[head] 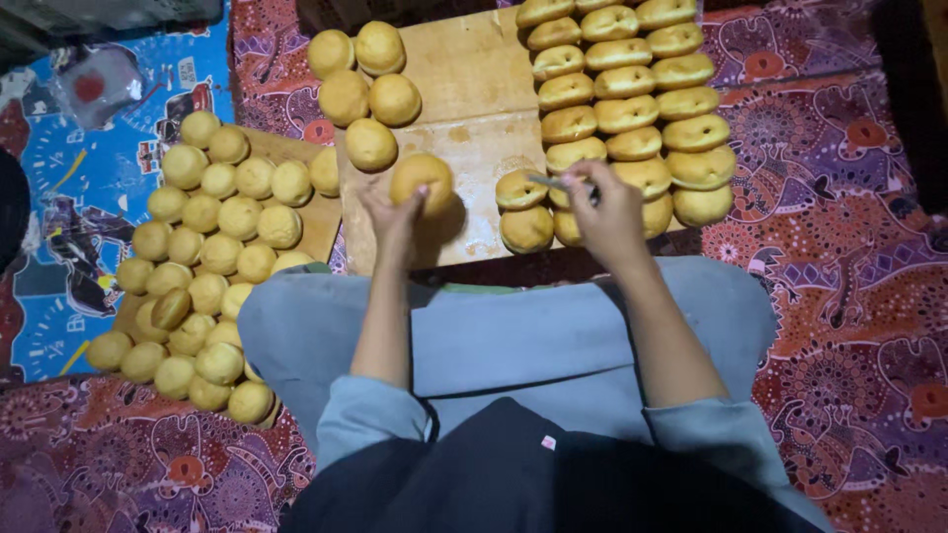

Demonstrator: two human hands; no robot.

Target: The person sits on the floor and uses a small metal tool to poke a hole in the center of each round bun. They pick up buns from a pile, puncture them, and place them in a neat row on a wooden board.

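Note:
My left hand [391,219] grips a round golden bun [422,181] and holds it on the wooden board [474,89] in front of my knees. My right hand [604,209] holds a thin metal blade [553,182] by its handle, the tip pointing left over the nearest cut buns. Several whole buns [360,84] lie at the board's far left. Rows of split buns [622,84] fill the right side of the board, the closest ones [523,209] just left of my right hand.
A second wooden board [318,222] at my left carries a heap of several whole buns [207,247]. A patterned red cloth [849,247] covers the floor, with a blue printed mat [59,227] at far left. My grey-clad knees [494,336] sit close to the board's near edge.

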